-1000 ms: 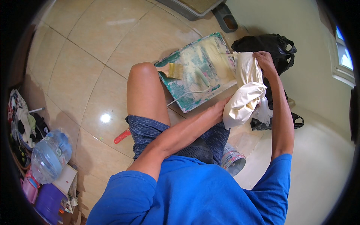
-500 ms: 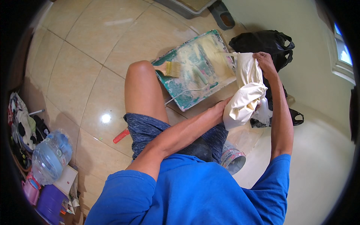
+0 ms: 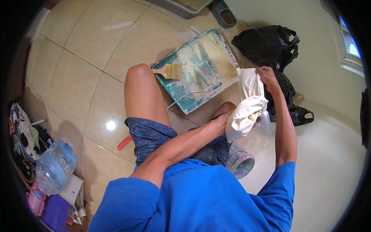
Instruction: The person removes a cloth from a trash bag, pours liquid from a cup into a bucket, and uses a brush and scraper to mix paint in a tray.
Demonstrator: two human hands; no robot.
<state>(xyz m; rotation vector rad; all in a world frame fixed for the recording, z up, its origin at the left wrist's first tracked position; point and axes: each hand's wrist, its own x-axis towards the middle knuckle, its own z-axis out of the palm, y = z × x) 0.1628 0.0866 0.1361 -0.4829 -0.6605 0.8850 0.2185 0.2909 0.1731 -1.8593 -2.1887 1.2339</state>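
In front of me, at the tray's near right corner, I hold a cream plastic bag (image 3: 249, 91), twisted and creased in the middle with its lower part bulging. My right hand (image 3: 267, 78) pinches the bag's far end. My left hand (image 3: 228, 116) supports the bulging near part from below; its fingers are mostly hidden by the bag. A clear plastic layer (image 3: 262, 125) hangs under it. The green paint tray (image 3: 184, 101) holds cream paint (image 3: 218, 50). A wide paintbrush (image 3: 172, 71) rests on its left edge. A paint roller (image 3: 202, 76) lies inside, its red handle (image 3: 124, 143) emerging beyond my leg.
Black plastic bags (image 3: 266, 44) stand along the wall to the right. A paint-stained bucket (image 3: 241, 162) is beside my right thigh. Grey containers (image 3: 222, 13) stand at the far edge. At left are a large clear water bottle (image 3: 56, 166), a purple container (image 3: 56, 210) and cloths (image 3: 25, 129).
The cream bag's far end and my right hand have come down toward me, away from the tray. A pale stream at the bag's tip no longer shows. My view has shifted slightly.
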